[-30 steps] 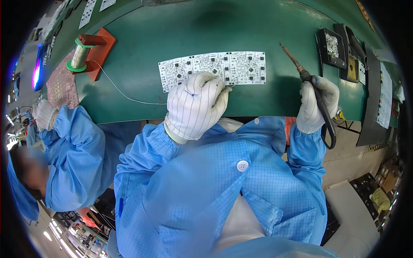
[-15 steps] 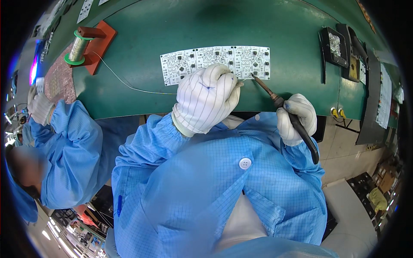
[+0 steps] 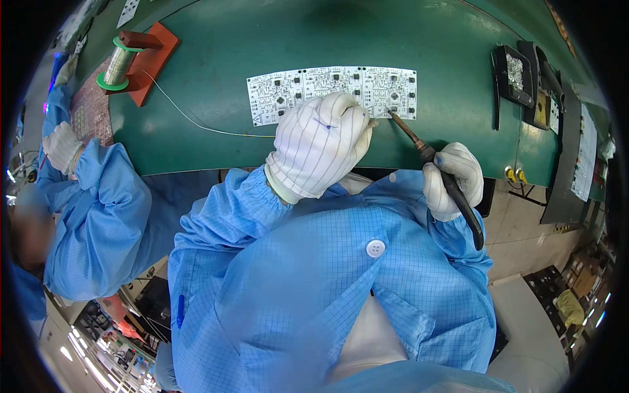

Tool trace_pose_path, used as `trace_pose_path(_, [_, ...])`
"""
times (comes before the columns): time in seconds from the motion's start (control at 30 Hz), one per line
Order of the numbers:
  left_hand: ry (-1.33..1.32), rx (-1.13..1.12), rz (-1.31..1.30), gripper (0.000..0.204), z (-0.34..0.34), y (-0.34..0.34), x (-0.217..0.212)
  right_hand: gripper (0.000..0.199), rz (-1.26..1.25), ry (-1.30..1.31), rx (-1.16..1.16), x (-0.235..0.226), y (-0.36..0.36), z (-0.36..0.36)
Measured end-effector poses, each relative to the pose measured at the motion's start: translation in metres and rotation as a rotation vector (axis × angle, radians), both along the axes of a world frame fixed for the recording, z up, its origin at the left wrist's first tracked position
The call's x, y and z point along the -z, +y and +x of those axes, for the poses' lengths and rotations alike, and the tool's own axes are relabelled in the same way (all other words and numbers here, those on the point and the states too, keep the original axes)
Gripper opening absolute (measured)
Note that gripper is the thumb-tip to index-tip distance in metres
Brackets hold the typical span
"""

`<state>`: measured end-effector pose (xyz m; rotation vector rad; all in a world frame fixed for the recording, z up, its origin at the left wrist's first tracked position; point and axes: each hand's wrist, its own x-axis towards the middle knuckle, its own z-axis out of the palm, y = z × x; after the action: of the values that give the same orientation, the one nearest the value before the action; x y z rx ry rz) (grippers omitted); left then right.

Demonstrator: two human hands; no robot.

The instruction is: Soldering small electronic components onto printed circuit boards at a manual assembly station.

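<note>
Boards: three (joined); one iron in right hand, one spool.

And here's the left hand right across the lower edge of the white circuit boards, blotting out part of the middle one! Most of its fingers curl out of sight, and the solder wire vanishes behind the glove. Over at the soldering iron, the tip's at the rightmost board, contact too tiny to call! The right hand masks part of the handle. A hazy smear blurs the blue coat; far left, the co-worker's head is blurred, while a white strip gets chopped by the top edge!
</note>
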<state>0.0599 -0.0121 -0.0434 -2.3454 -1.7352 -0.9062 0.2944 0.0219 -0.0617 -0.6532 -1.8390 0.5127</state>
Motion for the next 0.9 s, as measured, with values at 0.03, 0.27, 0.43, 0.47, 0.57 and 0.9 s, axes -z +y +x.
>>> trace_pose_path(0.03, [0.002, -0.001, 0.018, 0.021, 0.0006, 0.0001, 0.0005, 0.029, 0.004, 0.001, -0.005, -0.0001, 0.0002, 0.0006])
trace_pose_path(0.27, [0.032, -0.024, 0.021, 0.020, 0.0015, -0.0011, 0.0011, 0.030, 0.058, -0.003, -0.082, -0.0015, 0.0039, 0.0053])
trace_pose_path(0.43, [0.043, -0.007, 0.027, 0.020, 0.0007, -0.0022, 0.0000, 0.031, 0.086, -0.020, -0.117, -0.0011, 0.0061, 0.0064])
trace_pose_path(0.47, [0.046, -0.012, 0.027, 0.020, 0.0007, -0.0021, 0.0005, 0.031, 0.087, -0.024, -0.120, -0.0011, 0.0062, 0.0066])
trace_pose_path(0.57, [0.053, -0.024, 0.059, 0.020, 0.0006, -0.0011, 0.0033, 0.031, 0.076, -0.011, -0.136, -0.0008, 0.0060, 0.0071])
trace_pose_path(0.9, [0.097, -0.066, 0.105, 0.024, 0.0014, 0.0024, 0.0067, 0.031, 0.028, -0.031, -0.034, 0.0032, 0.0017, 0.0023])
